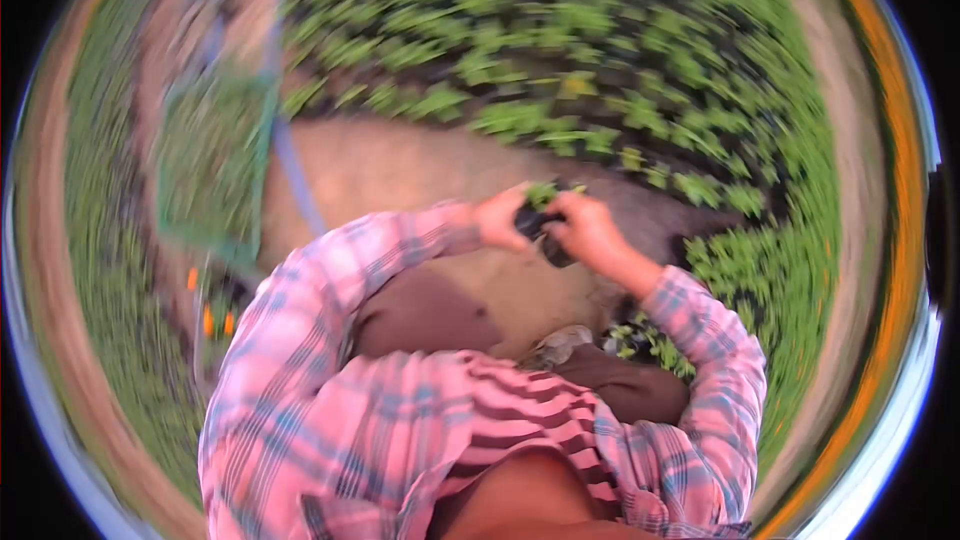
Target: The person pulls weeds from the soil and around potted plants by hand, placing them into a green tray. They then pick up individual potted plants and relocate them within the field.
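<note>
Between my two hands, in front of my lap, is a small black seedling bag (pixel 528 221) with green leaves (pixel 542 194) at its top. My left hand (pixel 500 219) is wrapped round the bag's left side. My right hand (pixel 590 229) closes on it from the right, fingers bent at the top by the leaves. A second dark, rounded piece (pixel 555 251) shows just below my right fingers; motion blur hides its detail. Both hands are above the bare soil, close to my bent knees.
Dense rows of potted green seedlings (pixel 560 40) spread ahead and to the right. A green mesh crate (pixel 212 165) stands at the left, with a blue strip (pixel 294 175) beside it. Small orange items (pixel 209 320) lie lower left. More plants (pixel 650 345) grow by my right knee.
</note>
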Motion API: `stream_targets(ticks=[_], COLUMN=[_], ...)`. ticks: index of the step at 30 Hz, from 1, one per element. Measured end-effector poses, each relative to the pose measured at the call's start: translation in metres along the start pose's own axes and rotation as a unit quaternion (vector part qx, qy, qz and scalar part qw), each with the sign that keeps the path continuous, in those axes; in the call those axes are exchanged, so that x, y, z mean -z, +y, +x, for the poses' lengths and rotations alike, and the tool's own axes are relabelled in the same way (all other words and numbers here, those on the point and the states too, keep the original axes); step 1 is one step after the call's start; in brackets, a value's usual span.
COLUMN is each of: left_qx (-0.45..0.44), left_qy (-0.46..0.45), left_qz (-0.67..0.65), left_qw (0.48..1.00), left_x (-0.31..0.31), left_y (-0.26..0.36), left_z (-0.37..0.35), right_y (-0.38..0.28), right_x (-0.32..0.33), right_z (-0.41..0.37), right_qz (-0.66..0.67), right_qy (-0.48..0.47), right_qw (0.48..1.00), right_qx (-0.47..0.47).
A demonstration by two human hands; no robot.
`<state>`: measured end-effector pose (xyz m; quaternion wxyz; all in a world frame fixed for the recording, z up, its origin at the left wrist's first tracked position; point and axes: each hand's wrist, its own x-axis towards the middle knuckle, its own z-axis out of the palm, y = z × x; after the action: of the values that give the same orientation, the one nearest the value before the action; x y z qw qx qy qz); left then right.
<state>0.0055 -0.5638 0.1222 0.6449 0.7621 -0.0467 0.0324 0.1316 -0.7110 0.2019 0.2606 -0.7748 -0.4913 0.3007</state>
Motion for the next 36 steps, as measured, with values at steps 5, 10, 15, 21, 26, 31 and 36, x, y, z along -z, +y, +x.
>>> stream_targets(ticks=[5,10,15,21,26,31,36], left_qx=[0.273,0.252,0.233,0.377,0.353,0.238,0.014], left_qy=[0.278,0.574,0.679,0.501,0.494,0.132,0.044], left_qz=[-0.071,-0.057,0.193,0.366,0.528,0.398,0.501], left_qw=[0.918,0.777,0.669,0.688,0.594,0.876,0.864], left_x=[0.045,0.108,0.191,0.217,0.155,0.061,0.041], left_y=[-0.014,-0.067,-0.076,-0.107,-0.085,-0.049,-0.084], left_z=[-0.115,-0.206,-0.224,-0.223,-0.248,-0.272,-0.348], right_y=[-0.062,-0.099,-0.134,-0.138,-0.125,-0.060,0.015], right_x=[-0.061,-0.130,-0.179,-0.240,-0.222,-0.202,-0.167], right_z=[0.082,0.141,0.190,0.225,0.164,0.114,0.042], right_qz=[0.005,-0.009,-0.069,-0.250,-0.162,-0.214,-0.190], right_qy=[-0.093,-0.090,-0.077,-0.037,0.070,0.085,0.210], right_qw=[0.996,0.989,0.964,0.929,0.935,0.960,0.957], right_qx=[0.012,0.119,0.246,0.270,0.308,0.159,0.061])
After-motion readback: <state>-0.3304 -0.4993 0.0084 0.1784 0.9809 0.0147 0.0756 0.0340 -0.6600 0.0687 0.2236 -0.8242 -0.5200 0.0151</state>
